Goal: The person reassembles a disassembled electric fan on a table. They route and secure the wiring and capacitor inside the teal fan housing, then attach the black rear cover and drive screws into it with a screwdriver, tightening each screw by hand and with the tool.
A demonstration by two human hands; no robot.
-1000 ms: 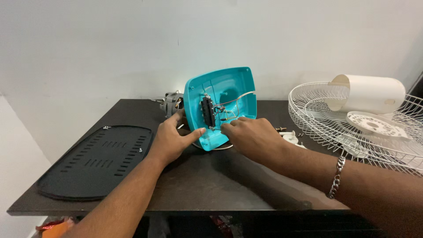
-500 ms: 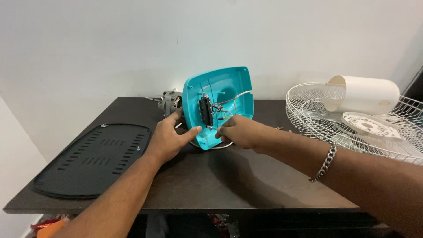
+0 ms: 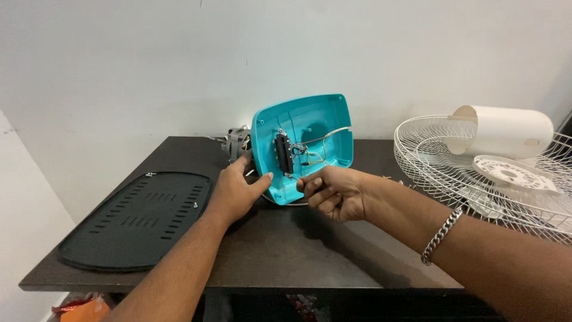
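Teal housing [image 3: 310, 128] stands tilted on edge near the back edge of the surface [image 3: 280, 238], about mid-width, open side facing the camera. Inside it: black switch block [image 3: 282, 154] with wires [image 3: 319, 146] running right. Left hand [image 3: 235, 191] touches housing's lower left rim, thumb on the bottom corner, fingers spread along the left side; grip open, bracing not pinching. Right hand [image 3: 333, 192] just below housing's bottom edge, fingers curled into a closed grip, thumb and forefinger pressed together at the wire ends; can't tell if it's pinching a wire or a small tool. Metal bracelet [image 3: 440, 235] on right wrist. Grey motor [image 3: 237, 143] sits behind housing's left side, touching or just beside it, near the back edge. Black slotted plate [image 3: 134, 217] lies flat at the left end of the surface, well apart from the hands. White wire grille [image 3: 435, 161] at the right end, overhanging the right edge; white cylinder [image 3: 506, 131] and white disc [image 3: 512, 173] rest in it.
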